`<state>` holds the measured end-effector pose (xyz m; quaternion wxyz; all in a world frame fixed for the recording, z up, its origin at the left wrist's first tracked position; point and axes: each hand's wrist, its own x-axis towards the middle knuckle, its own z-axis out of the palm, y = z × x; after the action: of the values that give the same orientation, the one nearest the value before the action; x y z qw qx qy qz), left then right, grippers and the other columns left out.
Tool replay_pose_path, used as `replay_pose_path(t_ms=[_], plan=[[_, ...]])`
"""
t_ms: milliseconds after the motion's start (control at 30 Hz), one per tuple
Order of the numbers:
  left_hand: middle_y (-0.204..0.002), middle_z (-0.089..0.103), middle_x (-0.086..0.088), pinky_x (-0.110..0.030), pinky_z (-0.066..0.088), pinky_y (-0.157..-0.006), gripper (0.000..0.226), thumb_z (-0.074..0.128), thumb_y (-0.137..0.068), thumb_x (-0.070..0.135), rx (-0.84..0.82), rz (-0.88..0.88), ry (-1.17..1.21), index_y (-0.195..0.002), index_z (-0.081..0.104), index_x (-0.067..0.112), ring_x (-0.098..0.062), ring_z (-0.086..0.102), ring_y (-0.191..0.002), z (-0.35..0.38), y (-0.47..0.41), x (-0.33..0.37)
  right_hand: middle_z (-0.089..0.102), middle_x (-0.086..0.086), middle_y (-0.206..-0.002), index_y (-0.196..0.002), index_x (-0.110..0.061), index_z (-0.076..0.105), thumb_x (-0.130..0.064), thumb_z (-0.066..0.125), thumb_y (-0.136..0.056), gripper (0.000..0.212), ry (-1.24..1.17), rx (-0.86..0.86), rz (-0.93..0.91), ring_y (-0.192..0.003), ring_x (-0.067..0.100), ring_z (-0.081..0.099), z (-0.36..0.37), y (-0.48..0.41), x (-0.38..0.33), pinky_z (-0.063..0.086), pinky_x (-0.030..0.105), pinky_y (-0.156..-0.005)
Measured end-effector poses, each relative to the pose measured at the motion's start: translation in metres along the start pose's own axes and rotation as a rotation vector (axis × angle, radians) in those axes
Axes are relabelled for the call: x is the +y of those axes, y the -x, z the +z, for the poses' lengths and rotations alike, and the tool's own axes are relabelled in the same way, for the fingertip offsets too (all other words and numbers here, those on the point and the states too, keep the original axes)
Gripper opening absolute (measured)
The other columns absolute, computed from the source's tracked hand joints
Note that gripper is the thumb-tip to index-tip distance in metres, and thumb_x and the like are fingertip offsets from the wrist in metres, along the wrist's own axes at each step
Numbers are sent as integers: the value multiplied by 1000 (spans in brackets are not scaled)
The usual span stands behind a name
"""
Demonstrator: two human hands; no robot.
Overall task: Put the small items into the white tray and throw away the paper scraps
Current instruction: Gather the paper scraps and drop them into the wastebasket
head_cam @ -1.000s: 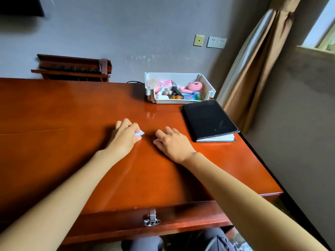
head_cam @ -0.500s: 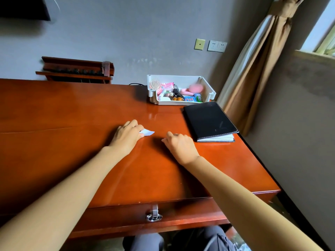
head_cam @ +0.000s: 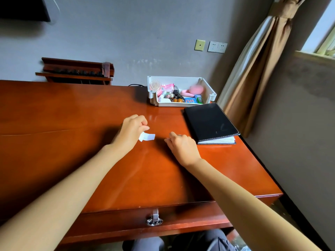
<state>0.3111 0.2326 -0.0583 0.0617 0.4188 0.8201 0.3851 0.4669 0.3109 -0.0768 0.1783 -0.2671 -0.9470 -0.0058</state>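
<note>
Left hand now lifted, pinching paper scrap, bare desk around

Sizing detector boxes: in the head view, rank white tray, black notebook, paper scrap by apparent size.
1. white tray and black notebook: look alike; the tray sits farther off, so unranked.
2. paper scrap: clearly smallest, at the left hand.

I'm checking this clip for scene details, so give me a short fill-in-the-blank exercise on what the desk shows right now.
1. The white paper scrap is pinched by the person's ____ hand.
2. The white tray sits at the far edge of the desk, just behind the closed ____ notebook.
3. The right hand rests on the desk and holds ____.
4. The wooden hairbrush lies inside the ____.

Missing words: left; black; nothing; white tray
</note>
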Motion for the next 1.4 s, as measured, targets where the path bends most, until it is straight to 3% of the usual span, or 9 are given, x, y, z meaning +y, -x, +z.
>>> replay_pose_path(t_ms=[233,333,567,733,900,967,1067,1267,1400], plan=[[-133,48,-11,-31,47,-84,55,70,-81,28,-283,-135,-244,-130,47,16,-24,54,-108,3,-9,-3,66,14,-91,-98,-5,54,-32,38,-99,31,-60,14,7,-82,33,62,1,-2,0,34,29,-61],[-125,53,-13,-29,50,-72,36,71,-80,25,-270,-129,-220,-110,56,12,-23,55,-95,5,-8,-1,66,16,-88,-96,-4,55,-30,41,-99,30,-90,31,13,-79,36,62,1,-1,0,33,30,-59],[-111,61,-13,-32,52,-72,15,69,-82,17,-173,-156,-134,-88,57,11,-23,56,-91,7,4,11,66,19,-89,-94,-1,55,-29,43,-98,31,-138,33,55,-81,40,61,2,1,2,35,32,-61],[-102,55,-5,-34,50,-75,25,71,-79,14,-155,-157,56,-98,54,13,-21,53,-92,18,16,33,69,19,-83,-84,2,62,-27,53,-93,32,-394,87,267,-72,32,62,-12,7,16,46,31,-65],[-82,54,-13,-26,34,-57,11,61,-87,15,-115,0,250,-85,57,5,-22,50,-74,44,33,99,54,0,-61,-74,-6,59,-20,55,-92,23,-497,257,379,-49,8,39,-61,28,52,36,8,-51],[-87,61,-20,-28,39,-62,15,57,-88,14,-127,32,331,-88,59,-1,-31,59,-79,63,40,130,50,-1,-59,-67,-8,57,-18,56,-91,26,-485,348,413,-49,10,35,-77,44,76,32,19,-52],[-91,65,-26,-31,37,-66,20,56,-88,13,-182,116,379,-89,61,-6,-33,59,-81,101,60,182,38,-9,-48,-57,-13,45,-18,54,-91,36,-407,446,534,-43,12,28,-95,82,123,20,24,-53],[-64,37,-9,-29,20,-51,25,50,-85,14,-402,284,376,-62,44,7,-19,34,-65,190,121,272,52,-2,-60,-63,-6,54,-15,50,-92,30,-371,540,807,-53,10,41,-111,187,213,34,7,-49],[-72,58,-18,-30,34,-55,24,54,-88,15,-588,273,337,-72,57,-3,-26,52,-69,264,161,298,54,2,-71,-77,0,62,-11,51,-91,21,-337,476,964,-66,16,45,-91,258,261,31,13,-48]])
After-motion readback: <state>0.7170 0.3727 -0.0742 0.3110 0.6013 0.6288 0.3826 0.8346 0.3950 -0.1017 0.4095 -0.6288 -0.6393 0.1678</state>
